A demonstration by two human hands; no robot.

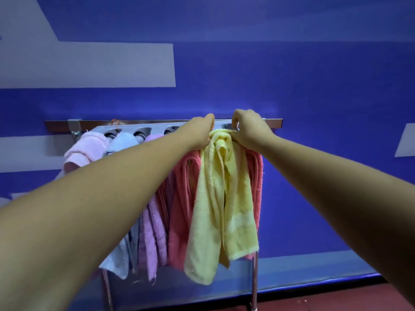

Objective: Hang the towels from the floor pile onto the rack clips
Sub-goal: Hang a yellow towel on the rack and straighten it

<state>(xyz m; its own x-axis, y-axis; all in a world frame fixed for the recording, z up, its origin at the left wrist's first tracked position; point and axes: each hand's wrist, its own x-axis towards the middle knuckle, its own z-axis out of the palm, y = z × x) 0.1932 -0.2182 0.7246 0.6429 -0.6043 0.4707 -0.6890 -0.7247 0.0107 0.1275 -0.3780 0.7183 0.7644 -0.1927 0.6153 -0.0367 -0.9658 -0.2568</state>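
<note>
At the rack [157, 123], the left hand [198, 131] and right hand [250, 130] grip the bunched top of the yellow towel [221, 198], likely best pushed squarely into its clip.

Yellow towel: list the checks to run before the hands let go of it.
1. The right hand grips the yellow towel at its top: ok.
2. The left hand has a hold at the rack: cannot tell, fingers hidden.
3. The clip is shut on the towel: cannot tell, hands cover it.
4. The towel's lower end is off the floor: ok.
5. The red towel behind hangs on the rack: ok.
</note>
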